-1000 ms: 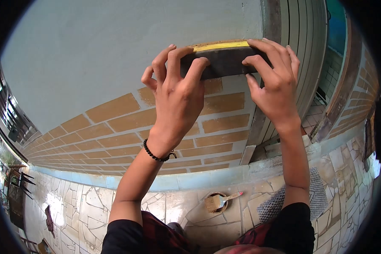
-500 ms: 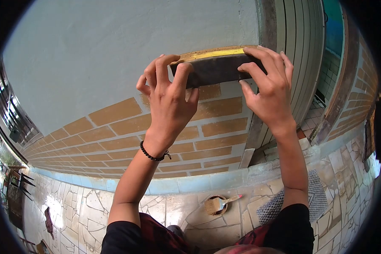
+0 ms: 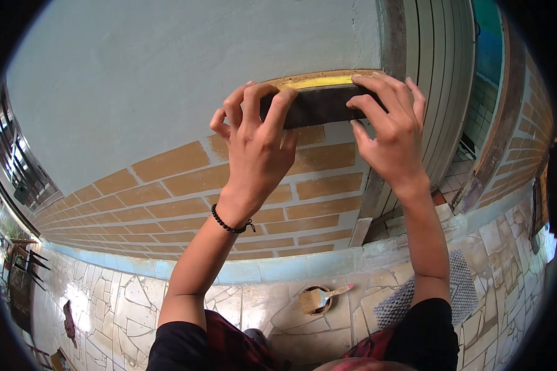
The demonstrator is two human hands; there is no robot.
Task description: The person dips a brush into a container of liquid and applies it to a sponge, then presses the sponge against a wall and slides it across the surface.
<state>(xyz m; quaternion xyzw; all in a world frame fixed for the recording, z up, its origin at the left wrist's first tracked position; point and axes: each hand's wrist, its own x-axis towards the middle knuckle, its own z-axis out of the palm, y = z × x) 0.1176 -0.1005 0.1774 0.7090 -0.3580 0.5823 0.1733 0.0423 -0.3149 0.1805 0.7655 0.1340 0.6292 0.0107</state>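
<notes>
Both hands grip a long dark rectangular block against the wall, just above the painted brick pattern. Along its upper side runs a yellow layer, smeared brown in places. My left hand, with a black beaded bracelet at the wrist, curls its fingers over the block's left end. At the other end my right hand pinches it, with the thumb below and the fingers above. The surface facing the wall is hidden.
Tan painted bricks cover the lower grey wall. A slatted door stands at the right. On the stone-paved floor are a small pot with a paintbrush across it, and a patterned mat.
My left hand has slid a little to the right, covering more of the block's left part. The block has shifted slightly right and down; my right hand has barely moved.
</notes>
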